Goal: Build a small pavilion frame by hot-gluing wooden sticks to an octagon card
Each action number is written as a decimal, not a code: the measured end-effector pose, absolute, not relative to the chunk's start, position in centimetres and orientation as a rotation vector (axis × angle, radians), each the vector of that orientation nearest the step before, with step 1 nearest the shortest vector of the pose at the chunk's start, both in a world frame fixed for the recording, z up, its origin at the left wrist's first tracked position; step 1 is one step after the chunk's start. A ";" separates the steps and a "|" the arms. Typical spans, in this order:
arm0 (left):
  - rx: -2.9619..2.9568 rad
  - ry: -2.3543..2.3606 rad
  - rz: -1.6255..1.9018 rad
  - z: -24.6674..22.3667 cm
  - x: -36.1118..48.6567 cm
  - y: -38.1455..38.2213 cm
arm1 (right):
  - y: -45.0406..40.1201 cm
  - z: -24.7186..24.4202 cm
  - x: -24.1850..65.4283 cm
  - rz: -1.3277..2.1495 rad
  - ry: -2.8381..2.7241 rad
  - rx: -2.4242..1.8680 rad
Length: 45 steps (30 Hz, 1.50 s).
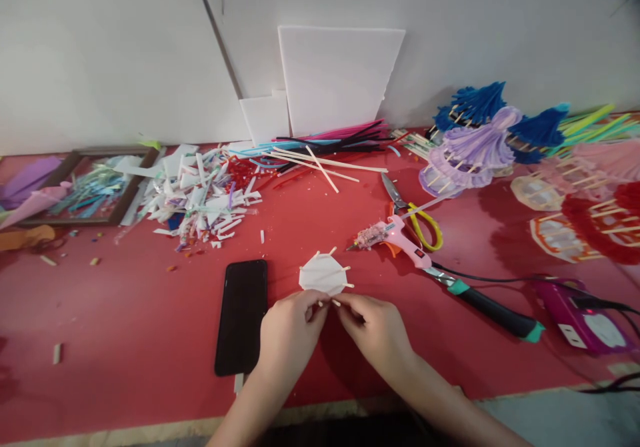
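A small white octagonal piece is in front of me, with several short pale sticks standing at its corners. My left hand is closed in a pinch at its near edge, beside one stick end. From the other side my right hand also pinches that near edge, fingertips almost meeting the left ones. Fingers hide part of the edge. A black phone lies by my left hand. To the upper right of my hands rests a pink glue gun.
Yellow-handled scissors and black-handled pliers lie right. A purple power box has cables. Fuzzy carousel-like models stand at the back right. White scraps are heaped left; pipe cleaners and foam board are behind.
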State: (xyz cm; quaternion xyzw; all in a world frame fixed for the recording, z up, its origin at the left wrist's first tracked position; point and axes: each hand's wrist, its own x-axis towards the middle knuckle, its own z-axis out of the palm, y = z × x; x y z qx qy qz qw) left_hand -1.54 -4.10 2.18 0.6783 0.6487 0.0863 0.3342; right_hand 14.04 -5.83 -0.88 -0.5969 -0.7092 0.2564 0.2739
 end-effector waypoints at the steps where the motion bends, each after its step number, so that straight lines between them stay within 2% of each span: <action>1: 1.771 1.696 0.221 2.2 -1.5 -4.1 | -5.8 -1.0 14.0 0.684 -1.911 -1.610; 11: 1.774 1.748 0.235 1.7 -1.2 -4.4 | -5.7 -0.8 13.6 0.646 -1.969 -1.707; 19: 2.066 1.685 0.781 -0.2 -1.8 -7.8 | -5.9 -0.6 13.7 0.649 -1.951 -1.743; 24: 2.416 1.586 0.643 -0.3 -1.8 -8.7 | -5.9 -0.2 13.2 0.676 -1.952 -1.721; 33: 2.428 1.590 0.578 -1.1 -2.3 -8.5 | -7.9 -1.2 13.7 0.743 -1.973 -1.590; 45: 2.418 1.729 0.500 0.2 -2.0 -8.6 | -8.0 -1.1 14.5 0.452 -2.176 -1.480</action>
